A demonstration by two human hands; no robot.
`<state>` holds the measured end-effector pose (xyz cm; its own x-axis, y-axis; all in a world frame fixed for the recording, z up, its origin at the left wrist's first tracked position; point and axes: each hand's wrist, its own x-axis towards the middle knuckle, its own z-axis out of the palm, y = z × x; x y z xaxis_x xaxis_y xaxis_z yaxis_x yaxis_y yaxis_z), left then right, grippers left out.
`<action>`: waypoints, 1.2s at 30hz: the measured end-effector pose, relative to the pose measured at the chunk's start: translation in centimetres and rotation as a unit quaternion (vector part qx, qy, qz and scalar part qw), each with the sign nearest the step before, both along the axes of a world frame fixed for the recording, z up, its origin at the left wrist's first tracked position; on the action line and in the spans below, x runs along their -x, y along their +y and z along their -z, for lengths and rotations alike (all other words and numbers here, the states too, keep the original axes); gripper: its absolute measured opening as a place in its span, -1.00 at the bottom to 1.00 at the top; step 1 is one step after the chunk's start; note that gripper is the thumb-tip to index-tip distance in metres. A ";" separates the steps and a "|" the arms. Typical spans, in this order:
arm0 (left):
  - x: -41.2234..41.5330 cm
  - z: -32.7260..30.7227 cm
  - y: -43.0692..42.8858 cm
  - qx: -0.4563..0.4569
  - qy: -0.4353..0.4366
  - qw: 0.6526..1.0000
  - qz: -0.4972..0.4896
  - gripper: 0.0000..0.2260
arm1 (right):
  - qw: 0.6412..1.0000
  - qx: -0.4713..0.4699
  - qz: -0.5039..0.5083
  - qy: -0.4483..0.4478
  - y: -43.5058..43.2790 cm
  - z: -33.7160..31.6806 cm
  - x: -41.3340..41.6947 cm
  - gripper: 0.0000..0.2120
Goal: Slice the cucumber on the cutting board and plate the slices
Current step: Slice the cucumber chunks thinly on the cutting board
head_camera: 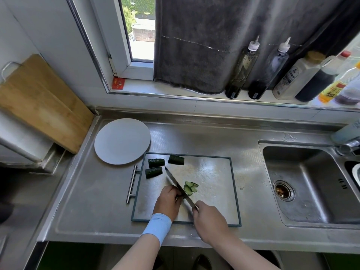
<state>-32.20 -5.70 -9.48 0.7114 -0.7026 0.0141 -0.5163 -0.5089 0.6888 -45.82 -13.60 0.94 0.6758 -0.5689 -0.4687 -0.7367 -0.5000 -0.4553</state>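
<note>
Steel knife (178, 186) clenched in the right grip (209, 221), left grip (169, 199) curled over the firm, likely slippery cucumber piece (181, 194), best pinned by its rind, fingertips tucked.

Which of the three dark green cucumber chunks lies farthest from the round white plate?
The rightmost chunk, alone by the steel cutting board's far edge; the other two chunks lie nearer the round white plate.

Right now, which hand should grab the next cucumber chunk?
Left. The three uncut chunks lie at the far left corner of the cutting board, nearer the left hand, and the right hand is busy gripping the knife.
</note>
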 end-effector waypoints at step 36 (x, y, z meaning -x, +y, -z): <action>-0.1 -0.6 0.3 0.012 0.003 1.000 -0.013 -0.93 | 1.000 0.007 -0.014 0.003 0.2 -0.2 0.2 -0.78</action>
